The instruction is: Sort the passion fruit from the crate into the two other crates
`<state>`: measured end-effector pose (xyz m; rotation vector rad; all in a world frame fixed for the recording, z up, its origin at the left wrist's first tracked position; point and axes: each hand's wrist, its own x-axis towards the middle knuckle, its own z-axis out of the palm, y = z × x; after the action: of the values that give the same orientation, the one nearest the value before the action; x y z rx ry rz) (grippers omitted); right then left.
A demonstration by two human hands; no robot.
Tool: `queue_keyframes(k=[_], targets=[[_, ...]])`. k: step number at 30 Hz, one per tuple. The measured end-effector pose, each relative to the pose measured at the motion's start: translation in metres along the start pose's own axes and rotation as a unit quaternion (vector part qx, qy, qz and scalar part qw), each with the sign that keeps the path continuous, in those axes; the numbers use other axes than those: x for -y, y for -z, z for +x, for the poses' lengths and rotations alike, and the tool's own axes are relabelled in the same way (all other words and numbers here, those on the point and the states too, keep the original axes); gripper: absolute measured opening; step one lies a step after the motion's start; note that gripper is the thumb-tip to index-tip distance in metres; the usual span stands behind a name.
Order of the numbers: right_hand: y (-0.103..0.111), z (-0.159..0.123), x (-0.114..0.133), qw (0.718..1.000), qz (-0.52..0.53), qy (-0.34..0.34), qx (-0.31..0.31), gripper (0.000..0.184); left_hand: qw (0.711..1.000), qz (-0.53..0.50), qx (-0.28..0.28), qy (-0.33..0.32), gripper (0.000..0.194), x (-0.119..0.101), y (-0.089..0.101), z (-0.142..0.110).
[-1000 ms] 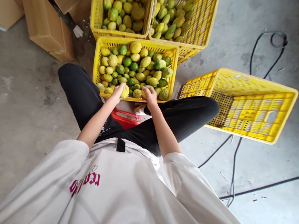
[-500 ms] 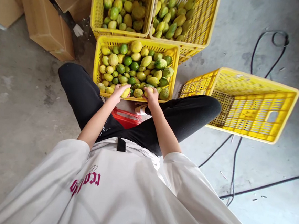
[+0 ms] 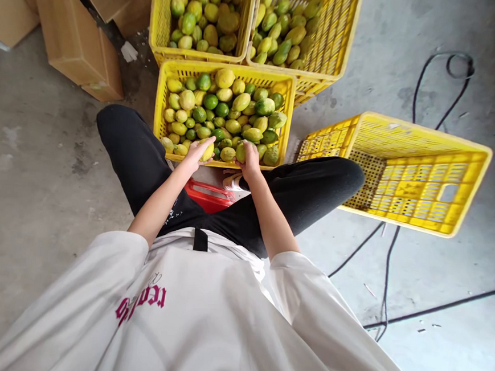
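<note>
My left hand (image 3: 196, 153) is closed around a yellow lemon (image 3: 208, 152) at the near edge of a yellow plastic crate (image 3: 287, 120). Just to its right, my right hand (image 3: 250, 161) grips a greener lemon (image 3: 240, 152), with the thumb lying along its side. Both hands are a short way apart, over the crate's near rim. Below them the crate is full of yellow and green lemons (image 3: 234, 126) of mixed sizes. The fingers beneath each fruit are mostly hidden.
Two more yellow crates of fruit, one at back left (image 3: 158, 18) and one at back right (image 3: 347, 33), stand beyond. A tipped yellow crate (image 3: 431, 143) lies right. Cardboard boxes (image 3: 77, 38) are at far left. A red plastic object (image 3: 209, 197) sits between my legs; black cables (image 3: 387, 276) cross the floor.
The fruit in my right hand now shows a greener side where it looked yellow; I cannot tell whether it was turned or swapped. My left hand keeps its yellow lemon, barely moved.
</note>
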<state>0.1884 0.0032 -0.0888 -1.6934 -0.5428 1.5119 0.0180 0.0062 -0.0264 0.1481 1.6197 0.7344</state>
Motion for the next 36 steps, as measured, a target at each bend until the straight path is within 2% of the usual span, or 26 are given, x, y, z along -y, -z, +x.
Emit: queue_keyframes(k=[3,8,12,17,20,22,24,28,30,33,36], targets=[[0.000,-0.003,0.001,0.999,0.023,-0.018,-0.026,0.033,1.000,-0.009,0.013,-0.009,0.026,0.001,0.002,0.002],[0.002,-0.002,0.003,0.999,0.020,-0.036,0.005,0.029,0.999,-0.032,-0.018,0.001,0.016,0.001,0.001,0.006],[0.002,0.002,0.001,0.998,0.023,-0.061,0.022,0.039,0.998,-0.049,-0.033,0.015,0.027,-0.001,-0.002,0.006],[0.002,-0.002,0.000,0.998,0.026,-0.018,0.062,0.051,0.999,-0.046,-0.022,0.007,0.027,-0.006,-0.002,-0.003],[0.001,-0.010,0.001,0.997,0.027,0.010,0.074,0.061,0.999,-0.026,0.000,-0.020,0.032,-0.008,-0.001,-0.008],[-0.001,-0.015,0.002,0.997,0.033,0.018,0.069,0.065,0.999,-0.015,0.012,-0.043,0.026,-0.008,0.000,-0.009],[-0.003,-0.019,0.005,0.997,0.035,0.016,0.063,0.063,0.998,-0.014,0.008,-0.059,0.021,-0.008,0.000,-0.009],[-0.007,-0.020,0.010,0.997,0.032,-0.001,0.066,0.045,0.997,-0.028,-0.005,-0.068,0.026,-0.009,-0.001,-0.004],[-0.008,-0.019,0.011,0.998,0.012,-0.020,0.060,0.038,0.998,-0.027,-0.003,-0.059,0.019,-0.008,-0.001,0.000],[-0.008,-0.020,0.012,0.997,-0.021,-0.071,0.017,0.040,1.000,-0.009,-0.010,-0.013,0.032,-0.005,0.000,0.006],[-0.006,-0.024,0.022,0.984,0.051,-0.166,-0.049,0.047,0.998,0.044,-0.004,0.049,0.042,0.003,0.002,0.012]])
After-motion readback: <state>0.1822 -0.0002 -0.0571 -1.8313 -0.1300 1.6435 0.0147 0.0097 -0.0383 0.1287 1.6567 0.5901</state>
